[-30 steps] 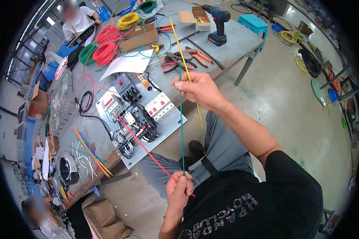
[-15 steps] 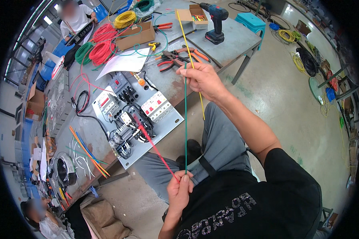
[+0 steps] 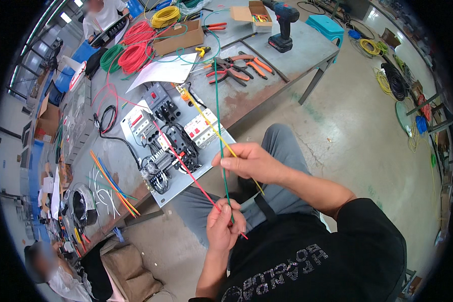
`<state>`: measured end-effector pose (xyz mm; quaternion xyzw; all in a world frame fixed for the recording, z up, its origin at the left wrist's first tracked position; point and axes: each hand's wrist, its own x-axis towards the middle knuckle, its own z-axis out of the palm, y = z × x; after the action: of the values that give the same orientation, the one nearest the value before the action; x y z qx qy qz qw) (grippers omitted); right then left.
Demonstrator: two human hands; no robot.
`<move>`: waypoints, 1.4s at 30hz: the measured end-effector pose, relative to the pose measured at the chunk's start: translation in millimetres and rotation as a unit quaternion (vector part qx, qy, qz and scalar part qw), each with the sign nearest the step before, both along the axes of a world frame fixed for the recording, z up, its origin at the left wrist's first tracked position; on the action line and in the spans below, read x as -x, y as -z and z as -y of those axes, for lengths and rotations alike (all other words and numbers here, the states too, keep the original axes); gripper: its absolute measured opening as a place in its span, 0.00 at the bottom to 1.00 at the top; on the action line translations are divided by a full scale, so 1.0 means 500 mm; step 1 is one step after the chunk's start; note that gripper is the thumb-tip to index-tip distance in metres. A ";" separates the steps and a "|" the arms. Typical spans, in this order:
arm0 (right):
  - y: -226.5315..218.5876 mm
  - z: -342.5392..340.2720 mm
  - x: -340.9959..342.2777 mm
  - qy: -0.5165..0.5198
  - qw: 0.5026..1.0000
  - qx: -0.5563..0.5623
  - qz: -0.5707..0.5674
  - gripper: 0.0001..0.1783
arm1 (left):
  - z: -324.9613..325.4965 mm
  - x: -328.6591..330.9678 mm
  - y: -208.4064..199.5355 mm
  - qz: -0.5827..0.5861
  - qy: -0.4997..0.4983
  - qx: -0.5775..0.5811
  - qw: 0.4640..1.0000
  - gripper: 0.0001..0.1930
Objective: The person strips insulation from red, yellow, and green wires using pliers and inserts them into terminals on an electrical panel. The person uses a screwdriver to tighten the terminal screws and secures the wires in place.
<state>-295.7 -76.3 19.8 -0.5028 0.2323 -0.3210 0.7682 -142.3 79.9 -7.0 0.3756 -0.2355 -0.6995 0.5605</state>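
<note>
My left hand (image 3: 224, 225) is closed low in front of my body, pinching a red wire (image 3: 183, 167) and the lower part of a green wire (image 3: 217, 100). Just above it, my right hand (image 3: 254, 163) has its fingers closed around a yellow wire (image 3: 214, 130); the green wire also passes by its fingertips. The red wire slants up across a metal mounting plate (image 3: 162, 198), which overhangs the table's near edge. White circuit breakers (image 3: 200, 129), a grey breaker (image 3: 156, 95) and a black contactor (image 3: 183, 146) are fixed on this plate.
Pliers (image 3: 229, 75) and a cordless drill (image 3: 284, 27) rest on the metal table (image 3: 267, 95). Behind the plate are a paper sheet (image 3: 163, 72), red wire coils (image 3: 136, 57) and a cardboard box (image 3: 178, 40). Cut coloured wires (image 3: 113, 183) lie at left. Two people sit beyond.
My right hand has come down from near the pliers to just above my left hand, bringing the yellow wire lower. My left hand has risen slightly. The view has shifted a little.
</note>
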 end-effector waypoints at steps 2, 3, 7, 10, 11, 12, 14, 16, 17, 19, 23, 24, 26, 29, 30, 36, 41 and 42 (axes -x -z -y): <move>0.001 -0.020 -0.006 -0.006 1.000 0.005 -0.010 0.13 | 0.004 -0.003 -0.002 -0.001 0.001 -0.006 1.000 0.14; 0.001 -0.025 -0.009 -0.008 1.000 -0.002 -0.016 0.13 | 0.008 -0.003 -0.002 -0.001 0.001 -0.009 1.000 0.14; 0.018 -0.008 -0.007 0.041 0.997 0.008 -0.059 0.12 | 0.018 -0.010 0.023 0.008 0.023 -0.047 0.999 0.14; 0.022 -0.009 -0.004 0.037 0.998 -0.013 -0.053 0.12 | 0.024 -0.011 0.016 -0.010 0.038 -0.035 0.999 0.15; 0.019 -0.012 -0.006 0.030 0.998 -0.017 -0.056 0.12 | 0.021 -0.012 0.019 -0.020 0.038 -0.040 0.998 0.15; 0.020 -0.014 -0.008 0.024 0.998 -0.020 -0.060 0.12 | 0.018 -0.013 0.022 -0.029 0.039 -0.045 0.998 0.15; 0.021 -0.022 -0.009 0.020 0.998 -0.015 -0.065 0.12 | 0.018 -0.013 0.024 -0.044 0.033 -0.052 0.997 0.15; 0.030 -0.032 -0.013 0.024 0.998 0.011 -0.058 0.12 | 0.019 -0.013 0.027 -0.052 0.021 -0.061 0.997 0.14; 0.044 -0.035 -0.016 0.029 0.998 0.033 -0.048 0.12 | 0.021 -0.013 0.027 -0.029 0.012 -0.055 0.998 0.14; 0.049 -0.044 -0.017 0.028 0.996 0.057 -0.054 0.13 | 0.025 -0.014 0.028 0.017 -0.006 -0.042 0.999 0.13; 0.039 -0.064 -0.014 0.007 0.996 0.039 -0.081 0.17 | 0.031 -0.007 0.022 0.129 -0.047 -0.023 0.990 0.12; 0.039 -0.064 -0.014 0.012 0.995 0.040 -0.091 0.17 | 0.033 -0.003 0.017 0.158 -0.053 -0.018 0.986 0.12; 0.037 -0.062 -0.013 0.018 0.993 0.051 -0.105 0.17 | 0.033 0.003 0.016 0.180 -0.060 -0.011 0.982 0.12; 0.033 -0.051 -0.014 0.026 0.991 0.067 -0.113 0.18 | 0.031 0.006 0.017 0.171 -0.061 -0.015 0.983 0.12; 0.033 -0.045 -0.014 0.032 0.991 0.063 -0.113 0.18 | 0.029 0.007 0.015 0.175 -0.059 -0.021 0.983 0.12; 0.012 0.035 0.001 0.098 0.987 0.055 -0.118 0.17 | 0.008 0.014 0.030 0.134 -0.039 -0.025 0.990 0.11; 0.004 0.089 0.018 0.142 0.989 -0.048 -0.007 0.14 | 0.012 0.008 0.026 0.069 -0.001 -0.055 0.996 0.16; 0.000 0.085 0.018 0.160 0.985 -0.059 0.023 0.11 | 0.020 0.005 0.021 0.048 -0.007 -0.070 0.996 0.17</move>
<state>-304.8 -118.9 19.8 -0.4057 0.3103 -0.4370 0.7404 -145.0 70.1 -17.3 0.4484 -0.2097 -0.6915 0.5261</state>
